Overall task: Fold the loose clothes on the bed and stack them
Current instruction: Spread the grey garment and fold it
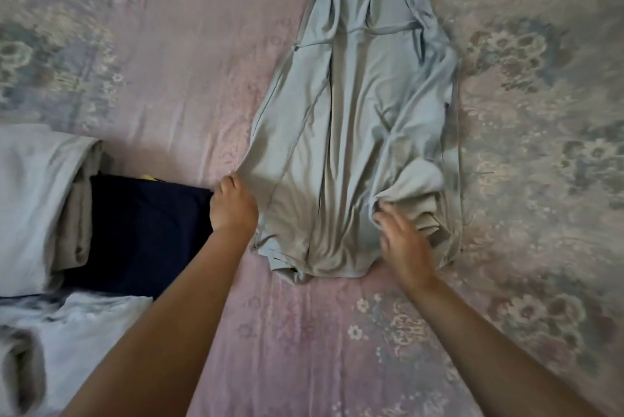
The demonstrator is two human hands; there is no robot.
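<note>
Pale grey-blue garment (354,133) lies stretched lengthwise on the bed, its long axis running away from the person, hem nearest them and the narrower, gathered end pointing to the far side. The left hand (233,205) pinches the garment's near left edge, fingers curled round a tuck of cloth and pulling it slightly outward, the forearm reaching in from the lower left. The right hand (403,241) rests on the near right corner with fingers mostly straight and spread, their tips against a bunched fold of the fabric; whether it actually grasps anything I cannot tell. A thin cord or strap (460,153) trails along the garment's right side.

Just left of the left hand sits a folded dark navy piece (145,234), a sliver of yellow (148,177) showing at its far edge. Beside that, further left, is a folded light grey stack (37,200), and nearer the person lies a white, blue-mottled cloth (91,325). Everything rests on a pinkish-mauve bedsheet (189,62) printed with faded grey-blue flowers, wrinkled across its width.
</note>
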